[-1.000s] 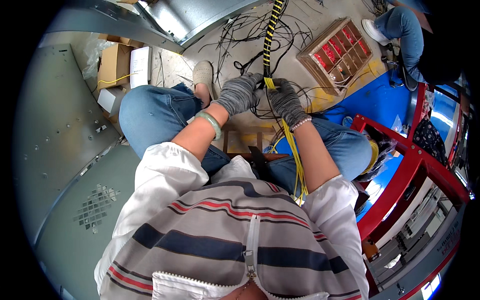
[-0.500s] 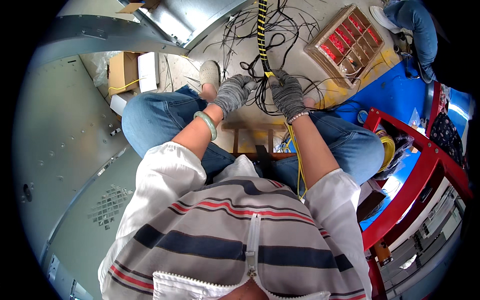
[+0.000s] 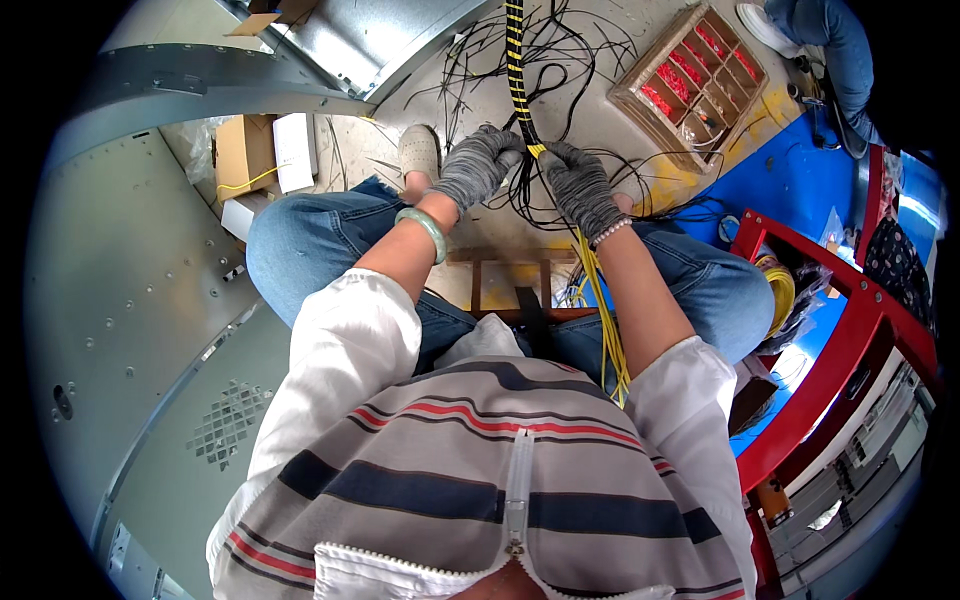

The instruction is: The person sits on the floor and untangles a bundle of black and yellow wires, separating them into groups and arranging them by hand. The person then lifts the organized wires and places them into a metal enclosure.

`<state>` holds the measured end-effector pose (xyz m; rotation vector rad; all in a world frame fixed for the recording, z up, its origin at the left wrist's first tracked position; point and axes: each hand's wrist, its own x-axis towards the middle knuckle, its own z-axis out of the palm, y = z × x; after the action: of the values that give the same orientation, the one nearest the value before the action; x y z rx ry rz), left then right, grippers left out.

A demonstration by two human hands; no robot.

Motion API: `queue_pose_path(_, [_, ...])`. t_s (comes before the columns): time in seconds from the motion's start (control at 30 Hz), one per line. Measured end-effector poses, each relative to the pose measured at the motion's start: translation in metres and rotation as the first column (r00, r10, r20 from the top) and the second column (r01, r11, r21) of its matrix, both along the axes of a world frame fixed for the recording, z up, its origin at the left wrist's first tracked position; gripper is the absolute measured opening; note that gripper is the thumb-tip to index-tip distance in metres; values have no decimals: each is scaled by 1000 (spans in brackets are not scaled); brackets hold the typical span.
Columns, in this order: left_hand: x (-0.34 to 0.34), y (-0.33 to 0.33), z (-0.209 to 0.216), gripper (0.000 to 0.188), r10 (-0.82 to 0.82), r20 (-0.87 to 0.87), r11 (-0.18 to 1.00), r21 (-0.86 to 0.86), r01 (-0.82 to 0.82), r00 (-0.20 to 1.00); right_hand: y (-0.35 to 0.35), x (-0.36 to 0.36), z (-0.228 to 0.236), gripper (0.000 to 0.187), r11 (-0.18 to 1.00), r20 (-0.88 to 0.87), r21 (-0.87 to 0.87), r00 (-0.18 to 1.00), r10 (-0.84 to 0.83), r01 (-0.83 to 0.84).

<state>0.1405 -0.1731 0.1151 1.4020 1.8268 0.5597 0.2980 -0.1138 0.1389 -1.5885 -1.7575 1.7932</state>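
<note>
Both my hands wear grey knit gloves. My left hand (image 3: pixel 478 165) and my right hand (image 3: pixel 578 185) meet on a bundle of yellow wires (image 3: pixel 517 60) wound with black ties, which runs up to the top of the view. Each hand is closed around the bundle where its wrapping ends. Below my right hand the loose yellow wires (image 3: pixel 600 320) fall along my forearm to my lap. A green bangle sits on my left wrist and a bead bracelet on my right. I sit with jeans-clad knees apart.
Black cable ties (image 3: pixel 560 40) lie scattered on the concrete floor ahead. A wooden compartment tray (image 3: pixel 690 85) with red parts stands at upper right. Grey sheet-metal panels (image 3: pixel 130 300) fill the left. A red steel frame (image 3: pixel 830 370) and blue mat are right. Another person's leg (image 3: pixel 830 40) shows top right.
The view has tilted, so hands and bundle sit slightly lower and more central. Both hands stay closed on the wire bundle, shifting a little along it.
</note>
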Motion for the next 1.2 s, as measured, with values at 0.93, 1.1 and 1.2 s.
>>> queue_pose_path(0.93, [41,9,24,29,245,142,968,-99,-232,959,26,1,27,29,950,90,-305,995,-36,62])
queue_pose_path(1.1, [26,-15,-19,27,232,-161,960,-121,-252,959,27,-6,31,21,999,56,-30,998,-14,16])
queue_pose_path(1.2, [-13,-18,-20,24,208,-324,944,-180,-276,923,35,-3,48,25,998,85,-66,996,4,1])
